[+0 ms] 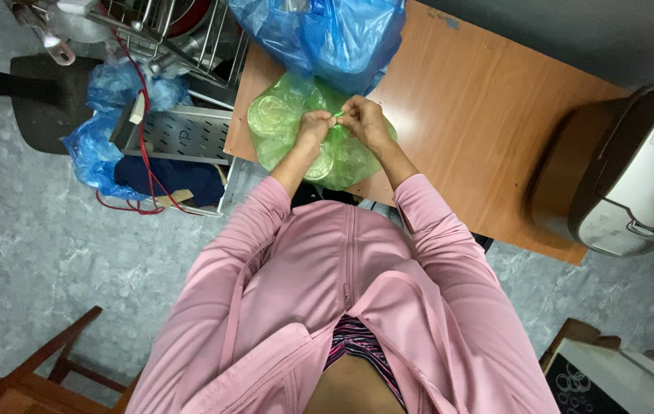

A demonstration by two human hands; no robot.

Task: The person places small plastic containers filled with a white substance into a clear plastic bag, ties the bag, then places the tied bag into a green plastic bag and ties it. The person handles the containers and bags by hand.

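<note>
A green translucent plastic bag [281,126] holding round clear lidded containers lies at the near edge of a brown wooden table [465,115]. Both my hands meet over the bag's top. My left hand [316,125] pinches the gathered green plastic at the bag's mouth. My right hand [364,119] grips the same twisted bit of plastic from the other side. My pink sleeves reach up from below.
A blue plastic bag [327,34] sits just behind the green one. A rice cooker [626,176] stands at the table's right end. A metal dish rack [166,38] and shelf with blue bags [105,130] stand left; a wooden chair [28,368] is lower left.
</note>
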